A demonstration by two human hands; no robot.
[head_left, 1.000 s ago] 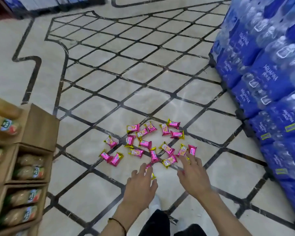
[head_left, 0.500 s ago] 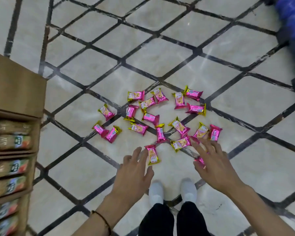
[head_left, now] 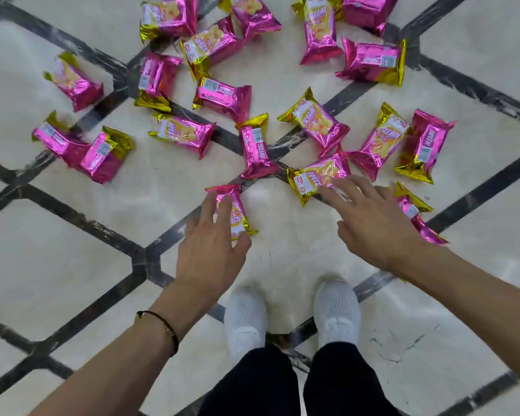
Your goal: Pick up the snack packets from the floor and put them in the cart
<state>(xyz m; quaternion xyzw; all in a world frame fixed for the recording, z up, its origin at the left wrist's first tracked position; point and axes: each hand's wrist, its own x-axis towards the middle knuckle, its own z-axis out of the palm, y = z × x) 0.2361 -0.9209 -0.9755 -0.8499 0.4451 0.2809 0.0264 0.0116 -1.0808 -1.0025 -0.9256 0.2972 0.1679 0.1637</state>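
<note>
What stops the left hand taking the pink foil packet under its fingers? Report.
Likely nothing: the left hand, open, is right over that pink foil packet, and nothing overlaps it.

— What's underfoot?
— A glossy cream stone floor (head_left: 57, 274), faintly veined like marble.
— Any pattern?
— Dark grey inlay strips (head_left: 81, 219) cross it slantwise, cutting it into diamonds and angled panels.
— And the light?
— Soft and even; a pale sheen (head_left: 260, 192) lies mid-floor. Thin dark scratches (head_left: 403, 346) mark one slab at lower right.
</note>
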